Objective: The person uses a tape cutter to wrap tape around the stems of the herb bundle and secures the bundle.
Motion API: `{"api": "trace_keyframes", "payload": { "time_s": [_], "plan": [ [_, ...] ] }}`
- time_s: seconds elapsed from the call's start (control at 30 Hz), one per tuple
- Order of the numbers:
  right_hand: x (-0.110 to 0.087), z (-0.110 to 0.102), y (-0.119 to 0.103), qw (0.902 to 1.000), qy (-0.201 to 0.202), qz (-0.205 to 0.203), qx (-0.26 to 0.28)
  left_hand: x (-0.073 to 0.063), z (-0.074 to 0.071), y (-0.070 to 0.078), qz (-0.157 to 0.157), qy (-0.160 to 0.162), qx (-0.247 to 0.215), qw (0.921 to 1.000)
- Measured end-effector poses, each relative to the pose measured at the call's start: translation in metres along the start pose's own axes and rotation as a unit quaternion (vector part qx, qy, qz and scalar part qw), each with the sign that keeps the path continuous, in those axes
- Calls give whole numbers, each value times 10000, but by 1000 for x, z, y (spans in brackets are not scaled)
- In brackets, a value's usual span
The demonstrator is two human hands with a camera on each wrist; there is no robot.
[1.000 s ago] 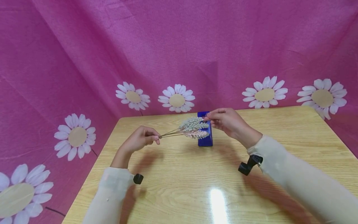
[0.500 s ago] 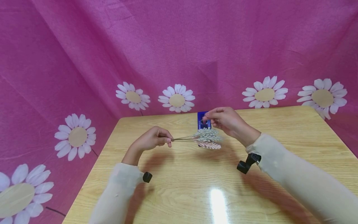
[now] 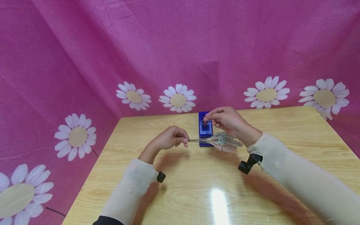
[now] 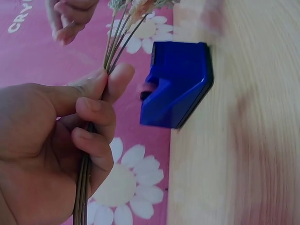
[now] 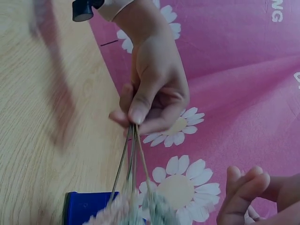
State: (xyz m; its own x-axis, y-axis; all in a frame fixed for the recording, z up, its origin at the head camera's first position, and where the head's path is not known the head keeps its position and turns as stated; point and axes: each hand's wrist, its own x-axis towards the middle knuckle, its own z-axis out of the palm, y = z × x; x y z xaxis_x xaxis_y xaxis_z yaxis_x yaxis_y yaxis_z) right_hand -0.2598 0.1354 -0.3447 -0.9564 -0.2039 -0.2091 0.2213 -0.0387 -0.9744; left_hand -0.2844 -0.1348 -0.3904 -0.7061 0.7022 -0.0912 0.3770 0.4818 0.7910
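1. I see the left hand (image 3: 172, 137) pinching the wheat-like bunch (image 3: 225, 142) by its stems.
2. It's above the table (image 3: 191, 181) (across the near end of the blue dispenser (image 3: 206, 132)).
3. The right hand (image 3: 227, 120), fingertips bunched, is near the dispenser; I can't tell whether it holds anything.

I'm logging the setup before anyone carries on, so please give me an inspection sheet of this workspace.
Surface: wood-grain table, with a bright reflection near its front.
Job's things: bunch of wheat-like stems, pale green and pink heads, held off the table; blue tape dispenser standing near the table's back edge.
Clutter: nothing seen.
Left hand: grips the bunch by its stems.
Right hand: fingers bent, fingertips near the dispenser; whether they pinch anything is unclear.
Cables: nothing seen.
Surroundings: magenta cloth backdrop printed with white daisies; small black devices at both cream sleeves.
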Motion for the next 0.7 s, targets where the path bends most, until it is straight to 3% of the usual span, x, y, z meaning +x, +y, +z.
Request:
{"api": "trace_keyframes", "payload": {
  "time_s": [0.4, 0.7],
  "plan": [
    [-2, 9, 9, 9993, -9, 42, -367, 29, 19, 12, 29, 84, 113, 9999],
    [-9, 14, 21, 9983, -126, -251, -511, 43, 25, 22, 120, 210, 63, 9997]
  ]
}}
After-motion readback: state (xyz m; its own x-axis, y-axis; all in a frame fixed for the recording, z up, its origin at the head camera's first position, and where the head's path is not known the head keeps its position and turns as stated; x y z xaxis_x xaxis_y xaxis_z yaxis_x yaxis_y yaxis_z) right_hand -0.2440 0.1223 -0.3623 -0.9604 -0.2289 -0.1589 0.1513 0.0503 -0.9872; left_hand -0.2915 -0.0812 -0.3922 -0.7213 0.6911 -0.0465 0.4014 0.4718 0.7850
